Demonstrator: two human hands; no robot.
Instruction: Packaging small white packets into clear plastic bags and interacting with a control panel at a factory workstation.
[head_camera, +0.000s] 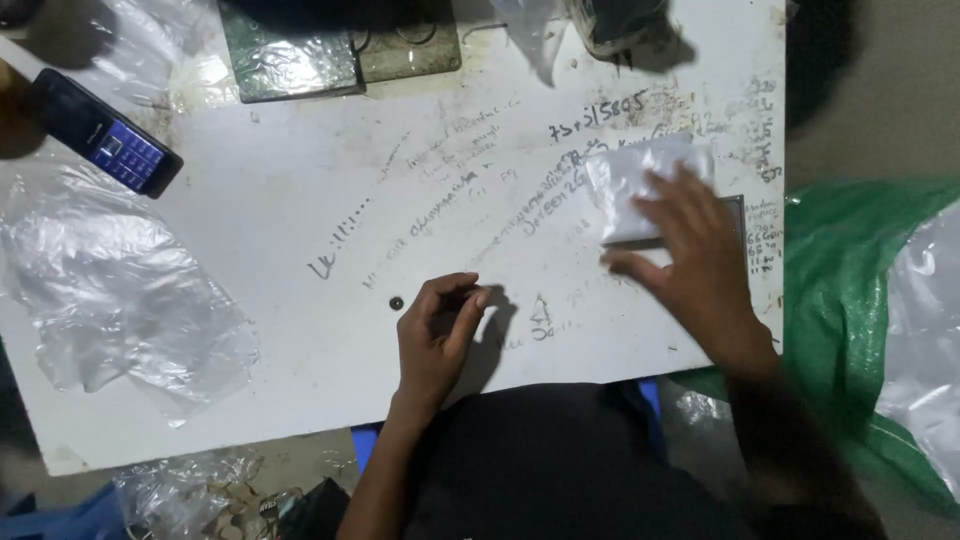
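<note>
Your right hand lies with fingers spread flat on the thin, slippery plastic bag at the tabletop's right edge, so pinch its rim; your left fingers curl closed, seemingly empty.

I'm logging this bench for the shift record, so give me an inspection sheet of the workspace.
Surface: white board, stained, covered in handwriting.
Job's things: small clear plastic bag under the right hand; small dark round part beside the left hand.
Clutter: crumpled plastic sheet; dark keypad phone; flat plates at the far edge.
Fingers: left curled, pinched together; right spread flat on the bag.
Cables: nothing seen.
Surroundings: green sack at the right.
</note>
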